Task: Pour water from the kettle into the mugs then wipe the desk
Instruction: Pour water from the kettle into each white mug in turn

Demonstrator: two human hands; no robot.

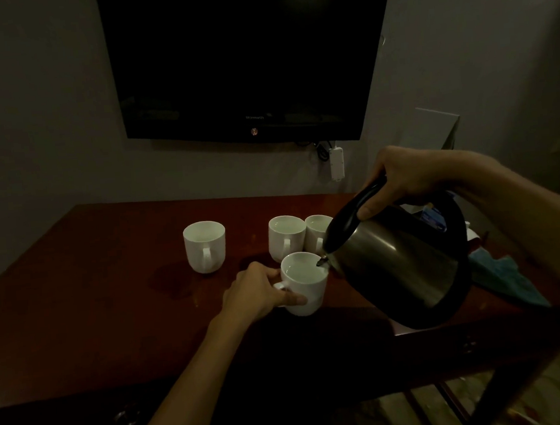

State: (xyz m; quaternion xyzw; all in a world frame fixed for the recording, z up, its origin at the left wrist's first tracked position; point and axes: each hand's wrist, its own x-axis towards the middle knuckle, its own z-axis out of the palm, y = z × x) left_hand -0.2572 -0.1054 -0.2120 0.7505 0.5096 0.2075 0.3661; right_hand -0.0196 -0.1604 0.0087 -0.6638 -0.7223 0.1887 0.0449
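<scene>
We're mid-pour: our right hand [407, 177] is wrapped around the black handle of the steel kettle [402, 266], which is tipped forward and lifted off the desk so its spout sits right over the rim of the nearest mug [303, 283]. That tilt is what puts water into the mug without overshooting. Our left hand [256, 290] grasps this front mug by its handle side, thumb along the wall, probably to keep it from sliding and to hold it under the spout. The mug stands near the front edge of the wooden desk [94, 313], pulled forward from the others, likely so the kettle can reach it without crossing them. Behind it two mugs [287, 237] stand touching each other, the right one partly hidden by the kettle lid; both look filled, though the light is dim. A fourth mug [205, 246] stands apart to the left, contents hard to tell. A dark wet patch [172, 279] shows on the desk just in front of that mug, so wiping will be needed. A blue cloth [504, 277] lies at the right edge behind the kettle, within reach for that step. A dark TV [244, 56] hangs on the wall above. We judge pouring nearly finished, wiping not yet begun.
</scene>
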